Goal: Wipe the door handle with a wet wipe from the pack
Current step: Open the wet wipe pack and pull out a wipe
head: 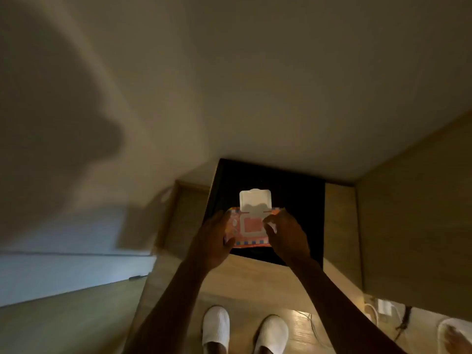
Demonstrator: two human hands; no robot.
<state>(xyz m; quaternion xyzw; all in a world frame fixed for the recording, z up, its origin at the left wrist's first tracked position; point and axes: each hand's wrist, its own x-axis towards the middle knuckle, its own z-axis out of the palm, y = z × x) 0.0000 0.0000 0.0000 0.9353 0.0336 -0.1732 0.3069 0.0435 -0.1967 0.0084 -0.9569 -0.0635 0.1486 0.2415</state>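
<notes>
Over the black surface (293,190), the wet wipe pack (251,229) lies long axis left-to-right with its white lid (254,200) flipped up, the left hand (213,241) clasping its left end while the right hand (287,237), fingertips (268,222) pinched together, sits just right of the opening (nearer it, though whether they grip a wipe I cannot tell).

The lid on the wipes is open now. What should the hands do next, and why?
Probably pinch a wipe and pull it up. The pack lies on the black surface with its white lid flipped back. The left hand steadies the pack's side, and the right hand has its fingertips at the opening. No wipe is out yet.
</notes>
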